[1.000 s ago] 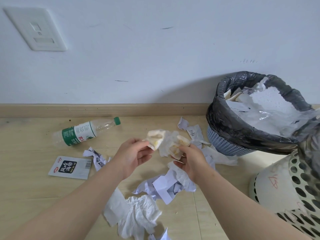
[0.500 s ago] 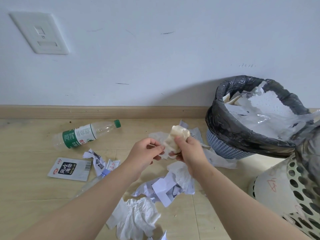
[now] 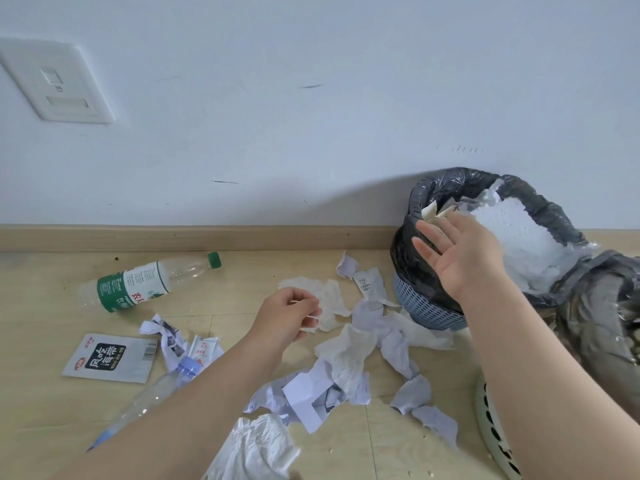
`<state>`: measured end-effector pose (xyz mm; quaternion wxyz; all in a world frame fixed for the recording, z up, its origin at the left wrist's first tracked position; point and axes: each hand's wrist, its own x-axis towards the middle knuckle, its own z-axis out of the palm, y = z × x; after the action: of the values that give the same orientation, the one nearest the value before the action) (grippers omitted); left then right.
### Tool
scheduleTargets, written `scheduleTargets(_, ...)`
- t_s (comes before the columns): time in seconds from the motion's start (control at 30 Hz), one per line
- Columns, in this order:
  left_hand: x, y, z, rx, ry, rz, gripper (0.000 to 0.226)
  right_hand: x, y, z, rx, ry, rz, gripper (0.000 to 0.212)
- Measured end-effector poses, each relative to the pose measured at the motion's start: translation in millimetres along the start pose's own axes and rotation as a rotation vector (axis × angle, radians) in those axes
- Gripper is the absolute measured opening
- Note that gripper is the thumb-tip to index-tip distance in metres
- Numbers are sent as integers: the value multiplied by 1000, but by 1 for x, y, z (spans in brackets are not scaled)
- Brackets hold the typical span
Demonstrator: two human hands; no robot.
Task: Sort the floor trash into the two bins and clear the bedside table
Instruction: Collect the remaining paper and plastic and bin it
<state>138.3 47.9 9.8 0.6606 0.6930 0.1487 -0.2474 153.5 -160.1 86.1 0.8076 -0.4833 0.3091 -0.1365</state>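
Observation:
My right hand (image 3: 457, 254) hangs flat with spread fingers over the near rim of the blue bin (image 3: 426, 308), which has a black liner and is full of white paper and foam. A cream crumpled tissue (image 3: 434, 212) lies in the bin just past my fingertips. My left hand (image 3: 289, 315) hovers above the floor with loosely curled fingers, and holds nothing that I can see. Under it lie a flat white tissue (image 3: 329, 299) and a spread of torn papers (image 3: 349, 362). A crumpled white tissue (image 3: 254, 448) sits at the bottom edge.
A green-label plastic bottle (image 3: 138, 284) lies near the skirting board. A snack packet (image 3: 110, 356), a clear bottle with a blue cap (image 3: 152, 396) and small sachets (image 3: 206, 348) lie at left. A second bin (image 3: 495, 434), cream and perforated with a dark liner, stands at right.
The crumpled tissue held between both hands has gone into the blue bin. My right hand moved up and right over the rim and spread flat; my left hand dropped back toward the floor.

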Motion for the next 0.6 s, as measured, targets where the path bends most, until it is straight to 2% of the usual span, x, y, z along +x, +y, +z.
scheduleTargets(0.1,1,-3,1,38,-15,15,13,-8,10,2,-154,-91,-78,25)
scheduleTargets(0.17,4,-9,0,129,-28,33,12,-16,29,-1,-395,-223,-78,19)
scheduleTargets(0.23,6,-20,-8,363,-58,96,7,-20,59,-14,-738,-339,-4,21)
scheduleTargets(0.27,6,-27,-13,564,-123,135,5,-18,75,-25,-945,-384,31,23)
scheduleTargets(0.33,2,-45,-24,1199,-390,251,44,-11,106,-58,-1390,-423,68,35)
scheduleTargets(0.4,-7,-63,-31,1644,-670,425,82,-10,125,-86,-1672,-445,69,46)
scheduleTargets(0.5,-18,-96,-34,1798,-888,472,105,-17,128,-109,-1761,-406,106,62)
scheduleTargets(0.6,-23,-130,-41,1940,-911,669,114,-16,125,-113,-1684,-350,196,73)
